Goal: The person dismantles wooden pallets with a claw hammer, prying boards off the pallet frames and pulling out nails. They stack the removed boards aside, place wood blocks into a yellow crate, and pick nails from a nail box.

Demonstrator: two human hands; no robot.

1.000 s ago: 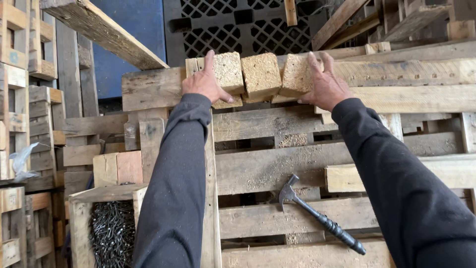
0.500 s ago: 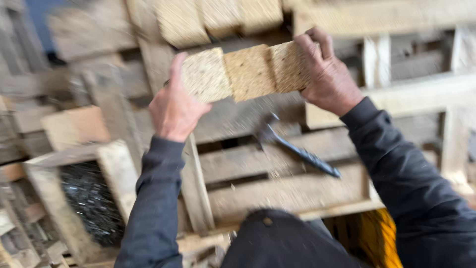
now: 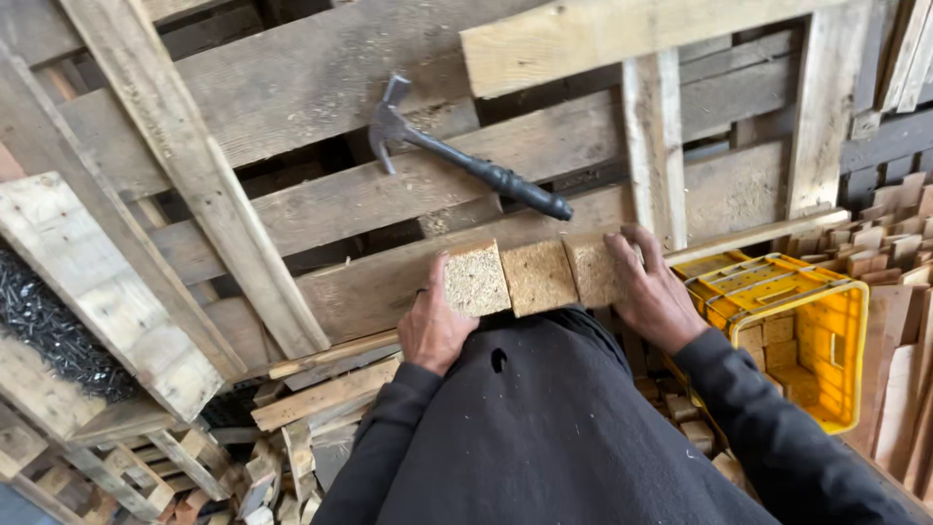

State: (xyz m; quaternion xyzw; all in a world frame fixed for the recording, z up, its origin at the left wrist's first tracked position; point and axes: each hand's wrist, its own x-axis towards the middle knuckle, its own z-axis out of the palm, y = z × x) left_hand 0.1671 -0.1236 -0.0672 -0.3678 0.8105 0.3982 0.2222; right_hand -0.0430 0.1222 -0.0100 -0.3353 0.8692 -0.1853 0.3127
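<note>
Left hand (image 3: 434, 331), right hand (image 3: 652, 292) clamp three pressed-wood blocks (image 3: 536, 277) between them.

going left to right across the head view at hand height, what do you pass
pile of nails → slanted plank → left hand → three pressed-wood blocks → right hand → yellow crate → stacked wood pieces
</note>
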